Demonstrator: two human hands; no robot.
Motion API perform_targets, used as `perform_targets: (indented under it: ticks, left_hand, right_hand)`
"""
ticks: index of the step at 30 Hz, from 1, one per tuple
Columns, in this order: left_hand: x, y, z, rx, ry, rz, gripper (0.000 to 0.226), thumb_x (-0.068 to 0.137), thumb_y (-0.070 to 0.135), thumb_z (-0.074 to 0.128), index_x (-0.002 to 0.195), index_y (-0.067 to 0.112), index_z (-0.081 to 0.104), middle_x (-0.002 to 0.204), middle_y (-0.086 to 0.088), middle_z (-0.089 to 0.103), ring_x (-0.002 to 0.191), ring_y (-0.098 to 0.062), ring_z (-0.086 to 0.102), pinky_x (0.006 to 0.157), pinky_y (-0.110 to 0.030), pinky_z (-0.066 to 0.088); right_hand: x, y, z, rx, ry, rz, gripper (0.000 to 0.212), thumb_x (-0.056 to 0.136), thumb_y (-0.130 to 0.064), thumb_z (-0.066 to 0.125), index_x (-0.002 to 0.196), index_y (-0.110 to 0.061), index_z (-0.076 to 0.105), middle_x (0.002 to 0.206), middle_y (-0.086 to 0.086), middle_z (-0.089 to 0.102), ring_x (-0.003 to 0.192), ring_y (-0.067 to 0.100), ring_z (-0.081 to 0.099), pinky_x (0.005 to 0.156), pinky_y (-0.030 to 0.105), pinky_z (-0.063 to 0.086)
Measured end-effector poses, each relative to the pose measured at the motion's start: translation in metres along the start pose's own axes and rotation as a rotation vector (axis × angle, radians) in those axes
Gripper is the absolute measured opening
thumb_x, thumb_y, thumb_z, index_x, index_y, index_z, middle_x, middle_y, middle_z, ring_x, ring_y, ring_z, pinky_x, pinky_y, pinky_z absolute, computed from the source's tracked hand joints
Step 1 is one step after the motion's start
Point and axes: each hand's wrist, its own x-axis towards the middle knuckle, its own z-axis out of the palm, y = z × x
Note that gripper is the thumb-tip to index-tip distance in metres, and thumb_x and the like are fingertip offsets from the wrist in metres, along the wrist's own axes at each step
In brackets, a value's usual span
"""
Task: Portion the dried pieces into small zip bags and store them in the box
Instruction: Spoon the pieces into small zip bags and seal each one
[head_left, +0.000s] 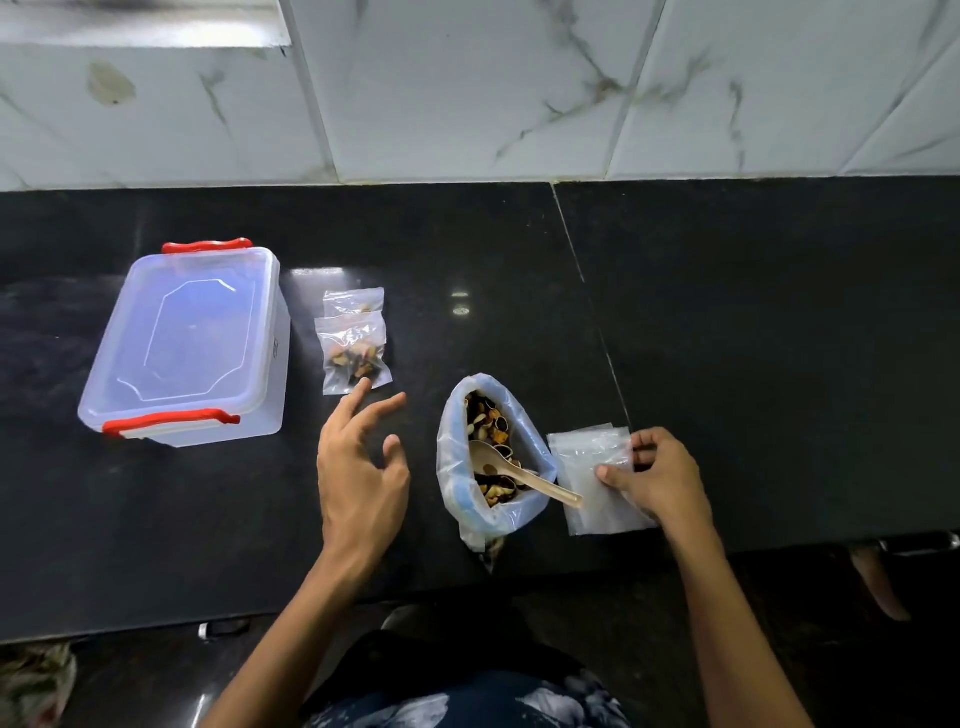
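Work sits partway: two filled bags (355, 343) wait beside my closed box (187, 343). My left hand (361, 467) hovers spread; my right hand (657, 480) pinches empty zip bags (592, 478); bulk bag (493, 457) remains full.

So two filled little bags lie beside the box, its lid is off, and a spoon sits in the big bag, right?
Not quite: the head view shows the lid closed on the box. The two filled bags do lie beside it, and the spoon sits in the big bag.
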Motion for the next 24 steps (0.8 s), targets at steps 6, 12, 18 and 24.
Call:
perform_targets:
  ticks: [6,12,18,24]
  left_hand:
    - [0.001,0.004,0.002,0.000,-0.003,0.034,0.044,0.083,-0.007,0.060,0.116,0.021,0.065,0.142,0.003,0.048,0.134,-0.013,0.040,0.106,-0.024,0.029]
    - [0.003,0.008,0.001,-0.022,0.050,0.070,0.038,0.082,-0.006,0.060,0.112,0.015,0.069,0.133,0.010,0.051,0.126,-0.005,0.044,0.101,-0.013,0.029]
    - [0.012,0.020,-0.003,-0.133,0.060,0.106,0.032,0.084,-0.001,0.063,0.110,0.018,0.068,0.131,0.001,0.059,0.124,-0.002,0.048,0.103,-0.015,0.036]
    - [0.014,0.045,-0.010,-0.373,-0.110,0.119,0.040,0.084,0.043,0.059,0.111,0.015,0.067,0.105,0.014,0.068,0.099,0.001,0.062,0.080,-0.012,0.048]
  right_hand:
    - [0.003,0.003,-0.016,0.117,-0.057,-0.050,0.037,0.080,-0.007,0.071,0.113,-0.013,0.055,0.116,0.006,0.062,0.096,0.017,0.055,0.081,0.038,0.048]
    - [-0.006,-0.010,-0.042,0.090,-0.041,-0.097,0.038,0.078,-0.004,0.071,0.112,-0.014,0.057,0.117,0.005,0.060,0.098,0.017,0.054,0.080,0.036,0.047]
    - [-0.043,-0.065,-0.070,0.228,0.038,-0.371,0.031,0.079,-0.008,0.070,0.106,-0.019,0.059,0.103,-0.005,0.062,0.096,0.014,0.060,0.078,0.032,0.049]
    - [-0.072,-0.114,-0.033,0.395,-0.345,-0.502,0.022,0.079,-0.011,0.071,0.096,-0.022,0.063,0.092,-0.007,0.071,0.086,0.003,0.067,0.070,0.018,0.054]
